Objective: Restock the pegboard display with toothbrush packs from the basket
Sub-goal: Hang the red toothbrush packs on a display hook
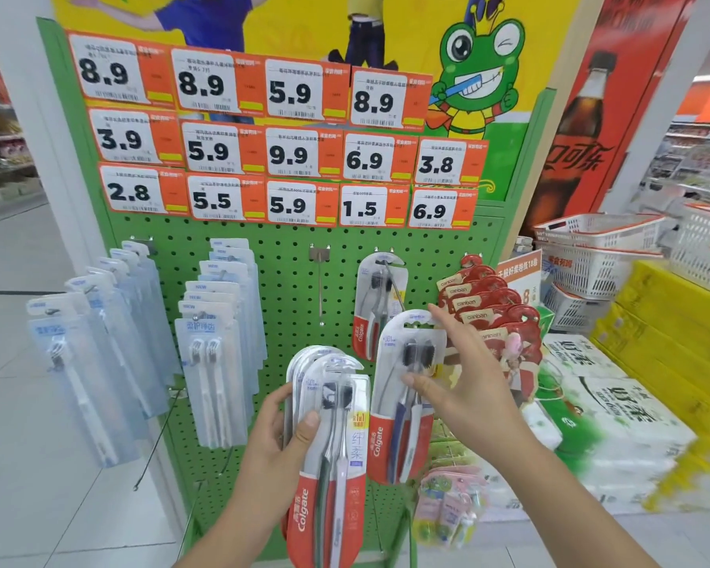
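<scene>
Red-based pack (pixel 402 399) pinched by right hand (pixel 464 387); left hand (pixel 279 436) apparently clasps a stack (pixel 328 444).

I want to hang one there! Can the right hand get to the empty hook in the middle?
Probably yes. The empty hook sticks out bare, nothing in front of it. But the right hand is busy holding a Colgate pack by the next hook, so it must shift left.

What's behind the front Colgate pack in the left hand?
More packs stacked behind the front Colgate pack in the left hand; only their top edges show, so their count stays hidden.
</scene>
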